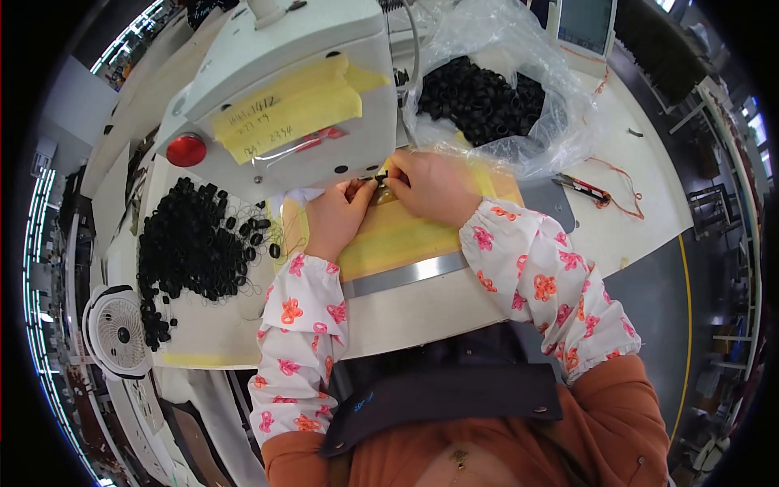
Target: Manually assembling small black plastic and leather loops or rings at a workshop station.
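My left hand [337, 216] and my right hand [436, 188] meet under the head of a white sewing machine [292, 89]. Both are closed, with fingertips pinched round a small black piece [380, 178] at the needle area. Fingers cover most of that piece; its exact shape is hard to make out. Below my wrists lies the machine bed, covered with yellow tape [398, 243]. To the left of my left hand, a heap of small black loops [191, 239] with loose threads spreads over the table. Beyond my right hand, more black loops [479, 97] fill a clear plastic bag [560, 134].
A red-handled cutter [583, 188] with an orange cord lies on the table at the right. The machine carries a red button [186, 150] and yellow tape with handwriting. A white fan [122, 333] stands beyond the table's left edge. A screen [586, 23] stands at the back right.
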### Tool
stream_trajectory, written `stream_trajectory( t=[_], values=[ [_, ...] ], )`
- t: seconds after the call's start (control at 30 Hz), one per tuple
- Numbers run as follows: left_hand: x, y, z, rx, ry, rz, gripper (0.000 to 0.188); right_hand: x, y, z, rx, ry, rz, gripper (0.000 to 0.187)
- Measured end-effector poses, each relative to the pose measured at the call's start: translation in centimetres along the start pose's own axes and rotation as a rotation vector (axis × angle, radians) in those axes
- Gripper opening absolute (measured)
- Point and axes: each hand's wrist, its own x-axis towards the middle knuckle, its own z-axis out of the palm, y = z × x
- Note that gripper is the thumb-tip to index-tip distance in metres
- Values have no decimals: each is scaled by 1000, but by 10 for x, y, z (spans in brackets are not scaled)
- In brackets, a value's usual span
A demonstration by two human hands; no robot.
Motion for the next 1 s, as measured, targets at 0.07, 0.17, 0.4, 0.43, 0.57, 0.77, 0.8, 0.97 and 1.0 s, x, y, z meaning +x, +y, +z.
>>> stream_trajectory(
  t=[0.07,0.17,0.4,0.43,0.57,0.77,0.8,0.97,1.0],
  values=[
    [-6,5,-5,82,20,109,26,1,-3,-2,19,31,-64,12],
    [-24,5,-16,260,98,250,23,5,-3,-10,-10,98,-156,11],
    [-40,-40,-72,397,428,176,26,18,30,-46,-649,288,-26,15],
    [-38,-41,-69,408,454,191,26,16,35,-47,-780,300,-21,9],
    [-37,-6,-54,522,360,435,13,14,40,-52,-883,161,79,10],
    [-24,-8,-8,360,288,553,32,18,37,-47,-847,150,77,13],
    [-20,-9,-6,353,292,561,32,18,39,-47,-857,157,76,13],
    [-17,-6,-8,317,70,225,25,15,33,-51,-695,243,-50,22],
    [-18,-6,-9,312,64,221,25,14,30,-52,-697,235,-46,22]
  ],
)
